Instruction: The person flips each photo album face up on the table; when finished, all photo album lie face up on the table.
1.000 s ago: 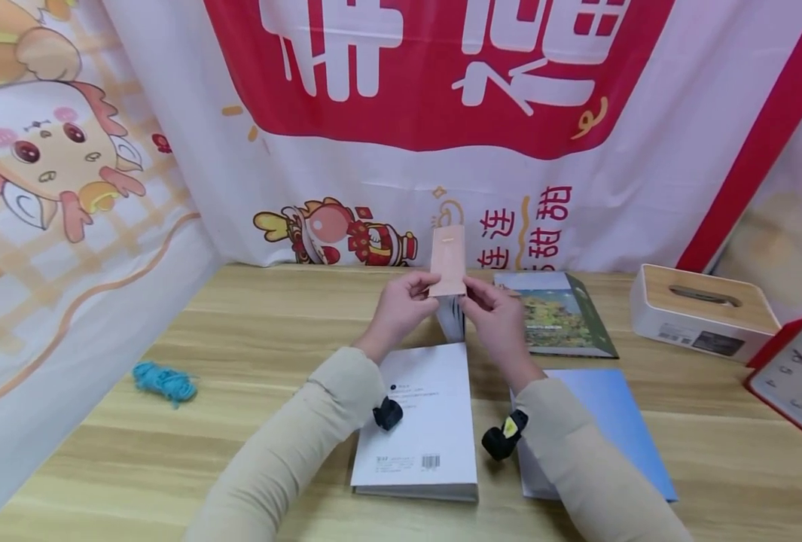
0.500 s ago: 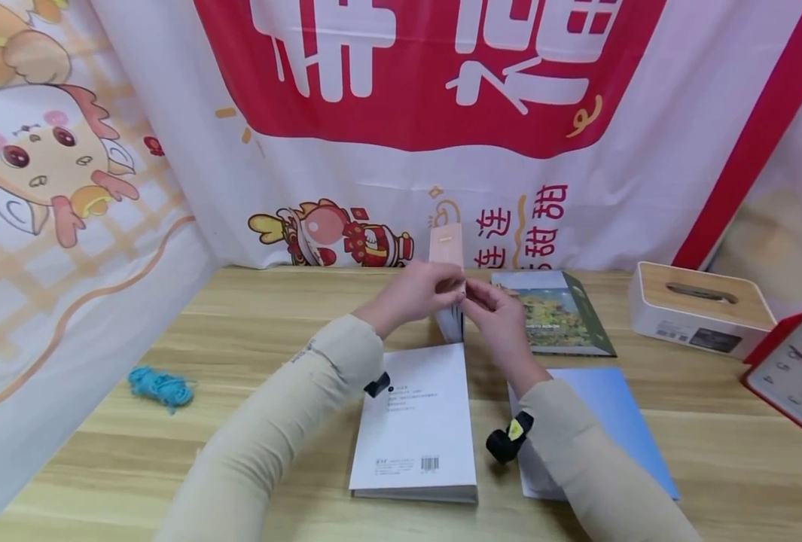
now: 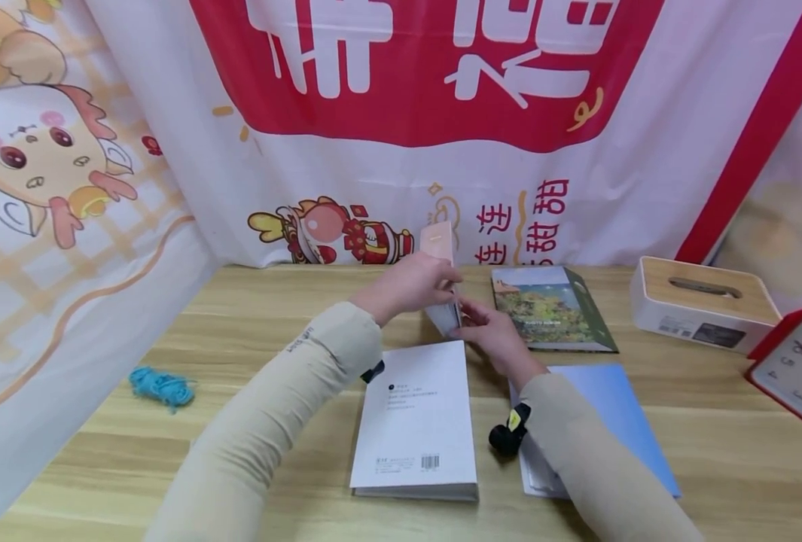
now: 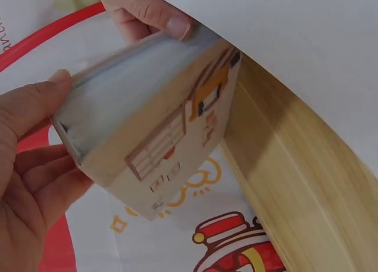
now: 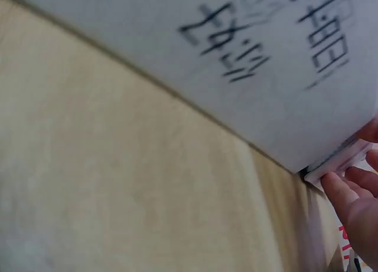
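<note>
A small thick album (image 3: 436,239) with a pale pink cover stands on end near the back of the table, held by both hands. My left hand (image 3: 410,284) grips its near upper end, thumb across the page edges and fingers beneath, as the left wrist view shows. My right hand (image 3: 492,335) pinches the album's right side, lower down. In the left wrist view the album's cover (image 4: 177,154) bears a printed drawing, and its glossy pages bulge a little. A white book (image 3: 417,421) lies back cover up just in front of the hands.
A blue-covered book (image 3: 620,421) lies partly under the right forearm. Behind it is a green album (image 3: 543,312) with a tree picture. A tissue box (image 3: 705,305) and a red clock (image 3: 797,369) stand at right. Blue yarn (image 3: 161,386) lies at left.
My left hand has moved from the album's left side across its top to the right. My right hand has slid lower along its side. The album has turned and tilted slightly left.
</note>
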`<action>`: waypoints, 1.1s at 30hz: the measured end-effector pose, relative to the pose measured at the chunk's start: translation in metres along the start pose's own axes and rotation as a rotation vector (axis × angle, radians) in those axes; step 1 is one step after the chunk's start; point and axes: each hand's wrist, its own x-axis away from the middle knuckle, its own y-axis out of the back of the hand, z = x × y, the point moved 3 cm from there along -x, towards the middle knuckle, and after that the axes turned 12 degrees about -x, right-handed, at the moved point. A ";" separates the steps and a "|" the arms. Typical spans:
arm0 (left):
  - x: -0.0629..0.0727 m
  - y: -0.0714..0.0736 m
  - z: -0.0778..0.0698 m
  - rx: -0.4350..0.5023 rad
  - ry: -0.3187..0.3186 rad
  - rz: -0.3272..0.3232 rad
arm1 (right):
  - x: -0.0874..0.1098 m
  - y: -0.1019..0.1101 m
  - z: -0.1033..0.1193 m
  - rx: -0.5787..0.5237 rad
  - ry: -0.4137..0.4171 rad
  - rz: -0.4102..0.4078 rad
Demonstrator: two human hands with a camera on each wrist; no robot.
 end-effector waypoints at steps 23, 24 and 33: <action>0.009 -0.003 0.020 0.245 0.034 -0.121 | 0.001 0.008 0.003 0.103 0.115 -0.031; 0.010 -0.004 0.022 0.249 0.041 -0.134 | 0.001 0.008 0.003 0.103 0.120 -0.033; 0.020 -0.010 0.033 0.328 0.101 -0.165 | 0.006 0.009 0.012 0.219 0.171 -0.061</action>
